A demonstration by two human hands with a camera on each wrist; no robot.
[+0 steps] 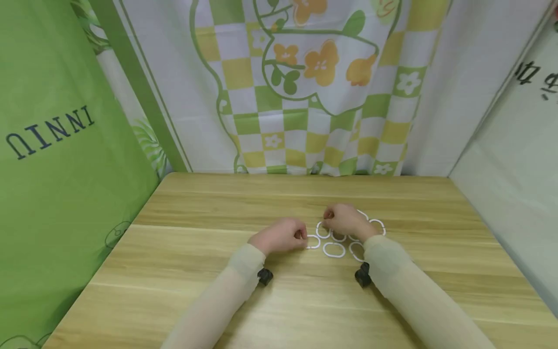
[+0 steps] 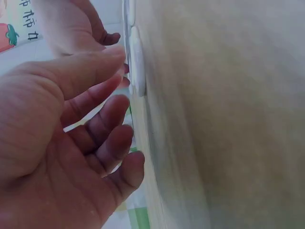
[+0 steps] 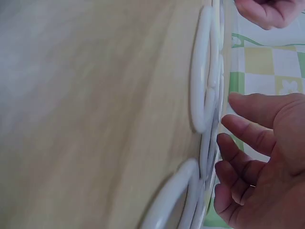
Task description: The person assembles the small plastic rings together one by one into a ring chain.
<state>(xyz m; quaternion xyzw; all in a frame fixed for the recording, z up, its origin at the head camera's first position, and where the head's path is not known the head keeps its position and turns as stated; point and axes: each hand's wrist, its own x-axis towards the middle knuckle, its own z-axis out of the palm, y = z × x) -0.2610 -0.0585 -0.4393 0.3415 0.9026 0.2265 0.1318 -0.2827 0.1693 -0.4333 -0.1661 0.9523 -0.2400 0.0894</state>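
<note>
The desk (image 1: pixel 305 310) carries a loose cluster of white links (image 1: pixel 333 256) near its middle, a little to the right. The handling looks unfinished: the links lie spread flat and close together, yet no two clearly hook together. The right hand (image 1: pixel 346 220) bends over the cluster, its fingers loosely curled, nothing visible between thumb and forefinger. The left hand (image 1: pixel 281 235) lies at the cluster's left side, thumb and forefinger at the end of the nearest link (image 1: pixel 319 241); its blurred wrist view leaves unclear whether they pinch it.
</note>
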